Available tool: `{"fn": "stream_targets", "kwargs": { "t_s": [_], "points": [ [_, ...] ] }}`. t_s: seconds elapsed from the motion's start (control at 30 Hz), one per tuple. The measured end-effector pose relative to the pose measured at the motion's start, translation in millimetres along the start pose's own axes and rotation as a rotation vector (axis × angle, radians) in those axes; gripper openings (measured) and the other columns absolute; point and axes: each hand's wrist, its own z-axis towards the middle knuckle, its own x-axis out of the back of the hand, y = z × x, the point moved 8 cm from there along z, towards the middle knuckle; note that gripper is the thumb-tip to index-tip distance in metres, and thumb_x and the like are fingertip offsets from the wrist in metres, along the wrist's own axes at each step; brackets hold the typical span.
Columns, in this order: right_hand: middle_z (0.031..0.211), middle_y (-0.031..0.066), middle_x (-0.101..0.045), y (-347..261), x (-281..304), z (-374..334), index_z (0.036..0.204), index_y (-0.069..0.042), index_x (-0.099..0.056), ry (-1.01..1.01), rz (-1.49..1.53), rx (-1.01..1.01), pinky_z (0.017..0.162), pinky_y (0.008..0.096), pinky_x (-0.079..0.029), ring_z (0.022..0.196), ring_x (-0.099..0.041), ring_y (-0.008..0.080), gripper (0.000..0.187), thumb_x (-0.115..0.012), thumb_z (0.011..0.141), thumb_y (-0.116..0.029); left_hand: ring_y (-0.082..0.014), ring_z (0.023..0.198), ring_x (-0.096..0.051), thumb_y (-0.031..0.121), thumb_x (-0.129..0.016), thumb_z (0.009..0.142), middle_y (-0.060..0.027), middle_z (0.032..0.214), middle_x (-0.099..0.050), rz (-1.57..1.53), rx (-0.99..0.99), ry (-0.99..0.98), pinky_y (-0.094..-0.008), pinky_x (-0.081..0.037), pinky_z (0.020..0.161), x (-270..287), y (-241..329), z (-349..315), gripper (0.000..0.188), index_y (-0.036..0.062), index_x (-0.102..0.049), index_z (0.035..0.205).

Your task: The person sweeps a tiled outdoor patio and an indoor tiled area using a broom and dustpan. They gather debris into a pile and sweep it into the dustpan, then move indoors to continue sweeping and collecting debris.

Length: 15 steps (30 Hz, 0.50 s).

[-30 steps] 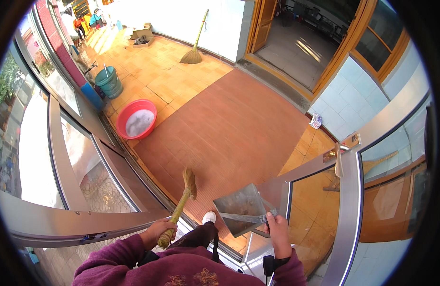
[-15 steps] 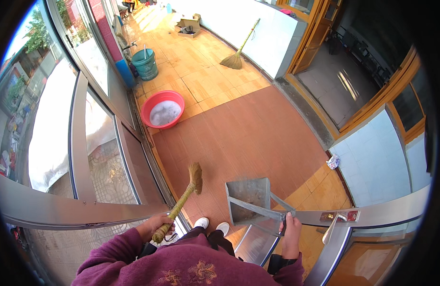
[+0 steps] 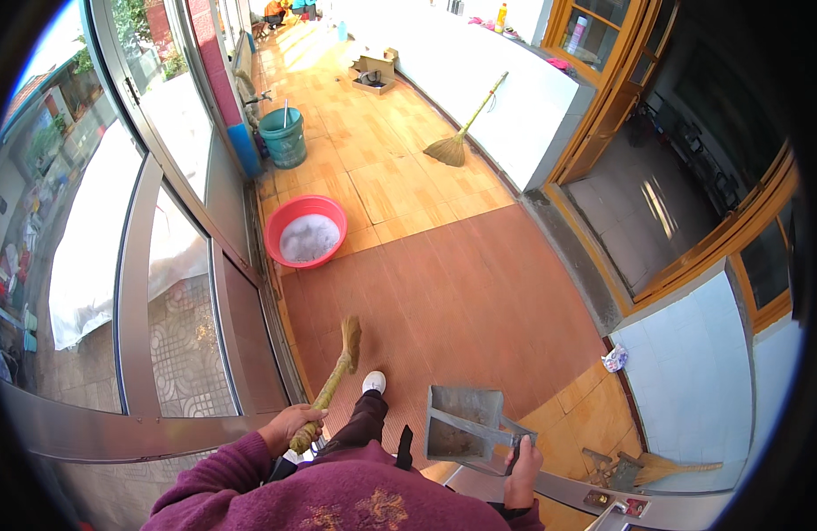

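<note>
Gripping low centre of frame, the left hand [image 3: 289, 427] is clamped on a light, stiff-handled straw broom [image 3: 334, 379], the right hand [image 3: 522, 465] closed round a rigid grey dustpan [image 3: 466, 427] handle, both judged easily managed.

This is a glazed porch or enclosed veranda of a home. The tiled floor [image 3: 408, 168] runs long and narrow, orange tiles giving way to a red-brown patch. Along one side stand tall metal-framed glass panels [image 3: 174, 265] looking out on a patterned yard; on the other, a white wall with wooden door frames [image 3: 603, 115] opening into a darker room. Household washing and cleaning gear sits about: a red basin [image 3: 306, 230] of sudsy water, a teal bucket [image 3: 284, 137], and a straw broom [image 3: 457, 142] leaning on the white wall.
</note>
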Motion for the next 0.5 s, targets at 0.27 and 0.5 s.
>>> {"fn": "stream_targets", "kwargs": {
  "t_s": [0.27, 0.5],
  "points": [
    [0.049, 0.0045, -0.047, -20, -47, 91, 0.070, -0.004, -0.053, 0.133, -0.319, -0.189, 0.037, 0.0270, -0.035, 0.038, -0.046, 0.0144, 0.042, -0.051, 0.093, -0.039, -0.0155, 0.059, -0.058, 0.008, -0.059, 0.084, -0.0070, 0.070, -0.056, -0.020, 0.093, -0.015, -0.0290, -0.052, 0.055, 5, 94, 79, 0.012, -0.0014, -0.053, 0.086],
    [0.049, 0.0030, -0.046, -64, -89, 157, 0.072, -0.004, -0.053, 0.150, -0.242, -0.129, 0.034, 0.0284, -0.034, 0.037, -0.045, 0.0144, 0.038, -0.054, 0.092, -0.036, -0.0181, 0.059, -0.059, 0.002, -0.059, 0.083, -0.0094, 0.073, -0.058, -0.027, 0.119, -0.033, -0.0309, -0.053, 0.056, 11, 170, 136, 0.012, -0.0013, -0.050, 0.090]
  ]
}}
